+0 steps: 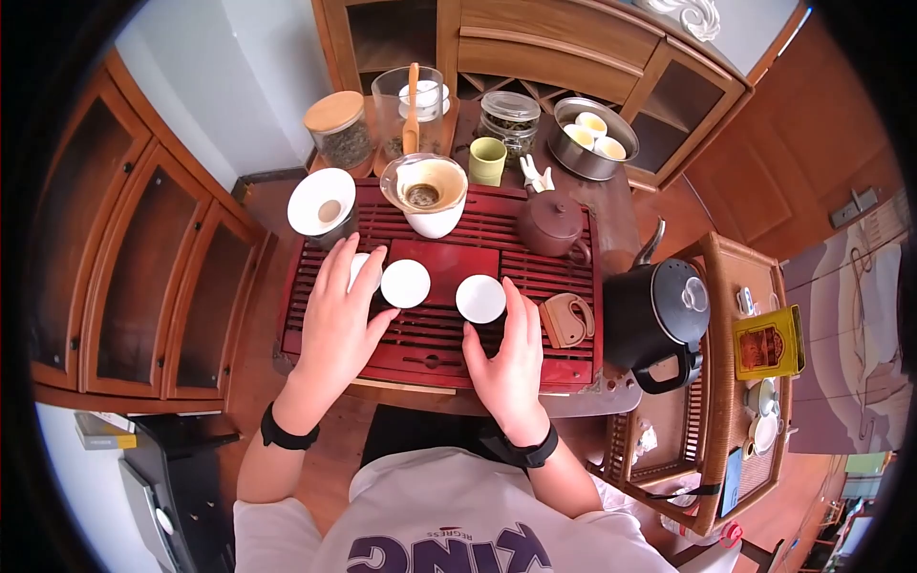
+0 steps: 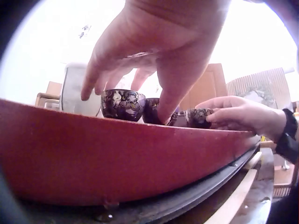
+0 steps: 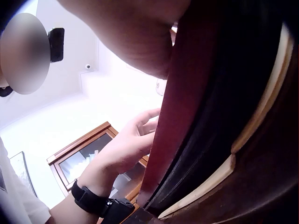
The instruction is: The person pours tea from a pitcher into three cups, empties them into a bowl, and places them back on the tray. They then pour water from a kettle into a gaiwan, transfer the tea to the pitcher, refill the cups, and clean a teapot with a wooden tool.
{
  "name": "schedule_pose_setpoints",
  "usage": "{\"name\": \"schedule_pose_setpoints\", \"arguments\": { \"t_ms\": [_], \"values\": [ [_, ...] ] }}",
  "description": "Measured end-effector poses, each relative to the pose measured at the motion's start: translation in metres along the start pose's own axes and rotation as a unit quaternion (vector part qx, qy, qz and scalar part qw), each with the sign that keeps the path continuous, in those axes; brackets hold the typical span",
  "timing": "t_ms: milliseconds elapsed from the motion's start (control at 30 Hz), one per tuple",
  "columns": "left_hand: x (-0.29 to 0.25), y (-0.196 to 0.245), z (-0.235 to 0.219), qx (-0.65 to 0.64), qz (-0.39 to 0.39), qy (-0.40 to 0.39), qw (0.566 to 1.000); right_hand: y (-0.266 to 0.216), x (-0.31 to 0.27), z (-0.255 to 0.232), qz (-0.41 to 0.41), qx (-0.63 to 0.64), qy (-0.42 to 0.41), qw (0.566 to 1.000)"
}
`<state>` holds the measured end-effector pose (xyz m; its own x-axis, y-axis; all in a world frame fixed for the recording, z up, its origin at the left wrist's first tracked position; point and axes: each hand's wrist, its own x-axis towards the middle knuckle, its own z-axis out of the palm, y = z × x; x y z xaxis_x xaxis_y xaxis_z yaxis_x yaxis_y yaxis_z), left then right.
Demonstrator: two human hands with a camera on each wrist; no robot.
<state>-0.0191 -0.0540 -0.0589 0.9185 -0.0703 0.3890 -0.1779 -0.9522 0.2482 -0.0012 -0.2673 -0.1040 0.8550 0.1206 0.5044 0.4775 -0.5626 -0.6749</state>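
Observation:
Three small teacups, white inside with dark floral-patterned outsides, stand on the red slatted tea tray [image 1: 441, 256]. My left hand [image 1: 334, 315] reaches over the left two with fingers spread and fairly straight. Its fingers partly hide the leftmost teacup [image 2: 122, 105] in the head view. Its thumb tip is right at the side of the middle teacup [image 1: 405, 284]. With thumb and index finger, my right hand [image 1: 511, 372] pinches the sides of the right teacup [image 1: 480, 299]. In the right wrist view, the tray's edge hides the teacups.
Behind the teacups stand a strainer [image 1: 423, 186] on a white vessel, a white-topped container [image 1: 323, 202] and a clay teapot [image 1: 551, 223]. A brown clip-like piece [image 1: 567, 320] lies on the tray's right side, near a black kettle [image 1: 659, 320]. Jars and a cup-filled pot [image 1: 585, 167] are farther back.

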Motion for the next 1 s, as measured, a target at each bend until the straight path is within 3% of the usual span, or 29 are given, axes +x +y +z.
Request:
{"name": "schedule_pose_setpoints", "arguments": {
  "t_ms": [100,467,567,767,900,933,967,1000],
  "values": [
    [-0.004,-0.008,0.004,-0.075,-0.047,-0.011,0.996,0.0,0.0,0.004,-0.033,-0.051,-0.007,0.998],
    [-0.008,-0.015,-0.013,-0.109,-0.057,-0.008,0.992,-0.027,0.004,0.028,-0.045,-0.095,-0.067,0.992],
    [-0.011,-0.018,-0.01,-0.132,-0.051,0.001,0.99,-0.021,0.01,0.016,-0.055,-0.005,-0.068,0.996],
    [-0.017,-0.018,-0.003,-0.17,-0.063,-0.01,0.983,-0.002,0.072,-0.057,-0.105,-0.112,-0.087,0.984],
    [-0.012,-0.008,-0.005,-0.126,-0.036,0.02,0.991,0.007,0.104,-0.068,-0.077,-0.115,-0.069,0.988],
    [-0.008,-0.005,-0.008,-0.11,-0.014,0.029,0.993,0.003,0.106,-0.064,-0.099,-0.092,-0.064,0.989],
    [-0.002,-0.004,-0.011,-0.109,-0.017,0.032,0.993,0.001,0.107,-0.057,-0.174,-0.098,-0.057,0.978],
    [0.004,-0.003,-0.014,-0.099,0.005,0.014,0.995,-0.004,0.104,-0.05,-0.178,-0.075,-0.102,0.976]
  ]
}}
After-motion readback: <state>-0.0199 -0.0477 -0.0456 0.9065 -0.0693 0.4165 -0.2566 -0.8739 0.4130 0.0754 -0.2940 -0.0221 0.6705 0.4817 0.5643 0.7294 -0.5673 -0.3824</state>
